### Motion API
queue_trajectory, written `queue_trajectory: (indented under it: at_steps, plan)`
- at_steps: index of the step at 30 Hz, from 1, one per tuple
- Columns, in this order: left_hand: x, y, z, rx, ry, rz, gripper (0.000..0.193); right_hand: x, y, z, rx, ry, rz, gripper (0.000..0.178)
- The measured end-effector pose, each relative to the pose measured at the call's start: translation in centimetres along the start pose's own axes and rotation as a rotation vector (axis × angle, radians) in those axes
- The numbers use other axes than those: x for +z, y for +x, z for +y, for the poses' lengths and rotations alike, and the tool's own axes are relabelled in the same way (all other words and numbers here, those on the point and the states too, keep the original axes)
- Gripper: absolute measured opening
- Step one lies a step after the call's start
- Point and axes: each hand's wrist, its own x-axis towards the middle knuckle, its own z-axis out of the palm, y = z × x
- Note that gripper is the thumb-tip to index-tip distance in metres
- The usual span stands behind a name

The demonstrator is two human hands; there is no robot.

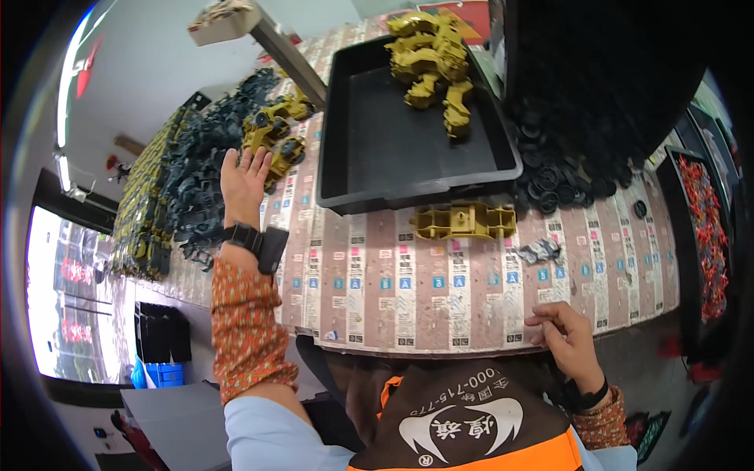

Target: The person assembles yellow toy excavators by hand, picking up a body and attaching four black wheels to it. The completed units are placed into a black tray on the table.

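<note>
My left hand (245,187) reaches over the table's left side, palm up with its fingers stretched out. Its fingertips are right by yellow toy vehicle bodies (287,157) fitted with black wheels; whether they touch cannot be told. Nothing shows in the palm. My right hand (567,339) hovers at the table's front edge, fingers loosely bent and apart, with nothing visible in it. Between the hands, a long yellow plastic chassis part (465,222) lies in front of a black tray (420,195). Several yellow parts (428,59) are heaped at the tray's far right.
Dark plastic parts (200,169) pile up at the left, beside rows of yellow and black pieces (145,200). Black wheel rings (554,184) spread right of the tray. A crumpled silvery scrap (539,251) lies nearby. A box of red parts (700,228) stands far right; a post (290,63) rises behind.
</note>
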Motion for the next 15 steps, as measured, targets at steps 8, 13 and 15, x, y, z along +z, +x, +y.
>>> queue_trajectory:
  at_steps: [8, 13, 15]
  plan:
    - [13.4, -21.5, -6.0, 0.245, 1.142, -1.068, 0.037, 0.0, 2.5, -0.2, -0.058, -0.034, 0.006, 0.025]
    - [16.0, -26.6, -12.3, 0.961, 1.609, -1.060, 0.068, -0.9, 4.1, -2.4, -0.213, -0.269, 0.012, 0.025]
    - [16.5, -26.5, -13.7, 1.009, 1.699, -1.044, 0.075, -1.6, 4.7, -2.8, -0.317, -0.368, 0.081, 0.025]
